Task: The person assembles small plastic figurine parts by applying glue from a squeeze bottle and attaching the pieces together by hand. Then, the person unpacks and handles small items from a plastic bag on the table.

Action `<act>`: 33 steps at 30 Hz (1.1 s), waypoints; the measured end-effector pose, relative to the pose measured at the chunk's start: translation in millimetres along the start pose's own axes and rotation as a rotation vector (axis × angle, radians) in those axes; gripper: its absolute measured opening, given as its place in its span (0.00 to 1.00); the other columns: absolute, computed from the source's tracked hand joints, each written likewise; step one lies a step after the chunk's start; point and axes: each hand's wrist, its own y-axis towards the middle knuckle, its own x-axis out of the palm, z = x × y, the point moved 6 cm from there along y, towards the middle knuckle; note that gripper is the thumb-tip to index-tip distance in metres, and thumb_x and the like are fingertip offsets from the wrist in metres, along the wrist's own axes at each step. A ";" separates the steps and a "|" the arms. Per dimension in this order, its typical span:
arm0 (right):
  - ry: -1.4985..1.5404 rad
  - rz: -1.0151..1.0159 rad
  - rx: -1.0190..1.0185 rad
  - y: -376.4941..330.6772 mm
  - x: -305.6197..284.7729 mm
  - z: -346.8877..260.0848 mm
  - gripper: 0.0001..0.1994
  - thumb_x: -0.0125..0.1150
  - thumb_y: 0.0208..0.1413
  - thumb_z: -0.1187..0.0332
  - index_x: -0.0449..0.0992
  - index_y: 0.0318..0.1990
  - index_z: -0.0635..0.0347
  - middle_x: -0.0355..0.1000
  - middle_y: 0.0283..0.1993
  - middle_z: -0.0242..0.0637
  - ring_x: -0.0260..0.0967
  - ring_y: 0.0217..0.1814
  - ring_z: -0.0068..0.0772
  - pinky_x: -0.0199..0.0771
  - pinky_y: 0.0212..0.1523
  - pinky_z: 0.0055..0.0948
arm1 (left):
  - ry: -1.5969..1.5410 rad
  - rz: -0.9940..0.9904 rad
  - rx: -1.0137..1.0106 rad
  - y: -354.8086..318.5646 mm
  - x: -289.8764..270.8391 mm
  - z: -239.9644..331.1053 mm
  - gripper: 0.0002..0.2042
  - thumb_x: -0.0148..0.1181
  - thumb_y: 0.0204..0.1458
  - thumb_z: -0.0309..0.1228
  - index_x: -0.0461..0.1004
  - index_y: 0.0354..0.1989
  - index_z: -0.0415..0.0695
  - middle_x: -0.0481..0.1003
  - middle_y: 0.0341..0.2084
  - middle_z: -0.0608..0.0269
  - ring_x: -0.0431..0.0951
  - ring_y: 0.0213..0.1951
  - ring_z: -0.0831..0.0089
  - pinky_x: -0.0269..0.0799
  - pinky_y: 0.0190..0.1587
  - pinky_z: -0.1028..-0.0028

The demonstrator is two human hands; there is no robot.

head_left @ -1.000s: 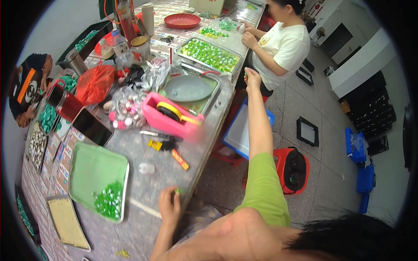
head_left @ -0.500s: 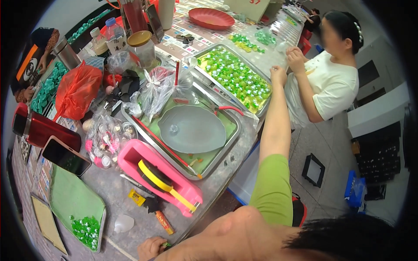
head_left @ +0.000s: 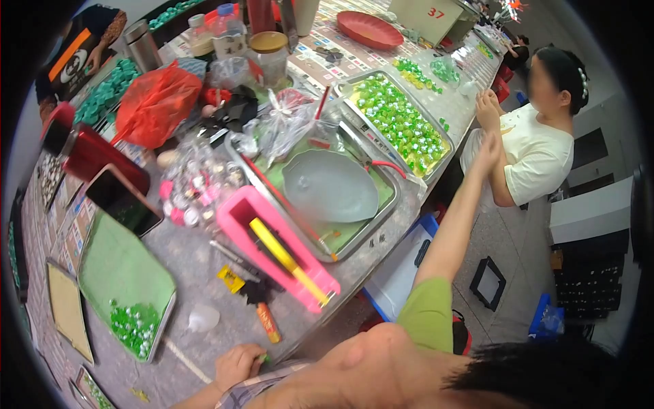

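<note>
Left hand: the left hand [head_left: 236,365] sits at the near edge of the counter [head_left: 204,273], curled closed on a small green piece [head_left: 261,357]; it held that spot a second ago too.
Right hand: the right hand [head_left: 488,151] is stretched far out by the tray of green pieces [head_left: 398,121]; fingers loosely open, and I cannot tell if it has hold of anything.
Change: the view has swung in closer; the grey dish [head_left: 330,186] and pink tool box [head_left: 276,247] now fill the middle.
Judgement: the reach looks nearly at full stretch, toward a seated person [head_left: 535,146].
Near left: a green-lined tray [head_left: 122,279] with a few green pieces.
</note>
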 end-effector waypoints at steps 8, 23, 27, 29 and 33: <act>0.009 0.113 0.176 -209.5 -119.9 -144.9 0.12 0.44 0.54 0.66 0.69 0.37 0.66 0.67 0.29 0.37 0.61 0.28 0.24 0.63 0.29 0.19 | -0.120 0.018 -0.032 -9.4 -3.9 -1.1 0.08 0.50 0.42 0.25 0.65 0.33 0.44 0.67 0.29 0.58 0.68 0.34 0.59 0.64 0.34 0.67; 0.482 -1.262 -0.165 -522.2 30.0 -459.1 0.04 0.54 0.43 0.75 0.72 0.27 0.65 0.68 0.25 0.39 0.65 0.26 0.31 0.63 0.30 0.26 | 0.324 1.183 -0.809 -400.8 -222.0 -123.0 0.09 0.47 0.49 0.27 0.69 0.37 0.39 0.69 0.25 0.62 0.66 0.26 0.75 0.62 0.29 0.76; 0.431 -1.473 -0.334 -571.2 108.1 -481.9 0.06 0.53 0.44 0.71 0.73 0.29 0.62 0.69 0.28 0.41 0.67 0.29 0.35 0.65 0.31 0.28 | 0.530 1.166 -1.073 -501.4 -246.3 -149.1 0.10 0.47 0.49 0.29 0.70 0.40 0.43 0.69 0.26 0.61 0.66 0.26 0.73 0.62 0.29 0.75; 0.401 -1.527 -0.381 -592.2 143.0 -483.1 0.06 0.54 0.43 0.70 0.73 0.29 0.62 0.69 0.29 0.41 0.68 0.30 0.36 0.65 0.31 0.30 | 0.548 1.148 -1.174 -518.7 -244.3 -166.6 0.11 0.47 0.49 0.29 0.70 0.40 0.44 0.69 0.27 0.60 0.67 0.26 0.71 0.62 0.30 0.75; 0.112 -1.606 -0.513 -620.9 178.4 -480.5 0.08 0.56 0.39 0.67 0.74 0.27 0.60 0.70 0.27 0.42 0.67 0.31 0.39 0.66 0.33 0.33 | 0.618 1.088 -1.203 -531.2 -239.6 -183.1 0.11 0.47 0.49 0.30 0.70 0.42 0.48 0.68 0.28 0.59 0.67 0.27 0.66 0.63 0.32 0.71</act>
